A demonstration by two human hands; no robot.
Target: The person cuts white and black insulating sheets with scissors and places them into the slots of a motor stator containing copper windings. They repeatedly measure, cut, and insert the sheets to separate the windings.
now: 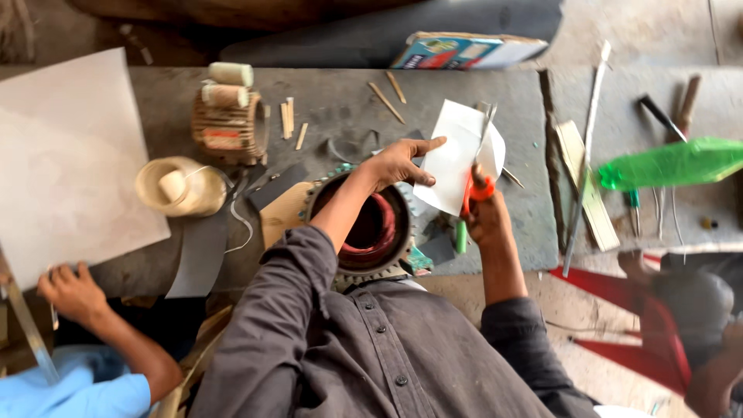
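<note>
While the left hand [398, 164] pinches the white paper sheet [457, 159] above the motor stator [371, 228], the right hand [481, 217] grips orange-handled scissors [478, 166] (blades partway into the sheet); the cut looks unfinished, most of the paper whole.

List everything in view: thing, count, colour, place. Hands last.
paper sheet: 1, white, held up over the bench centre
scissors: 1, orange handles, cutting into the paper sheet
motor stator: 1, dark with red windings, bench front
big sheet: 1, off-white, bench left
tape rolls: 2, cream, on a wound coil at the back
string spool: 1, cream, left of the stator
wooden sticks: several, tan, bench back
box: 1, blue and white, far edge
green plastic: 1, right
co-worker's hand: 1, on the big sheet's edge
left hand: holds the paper sheet
right hand: grips the scissors
</note>
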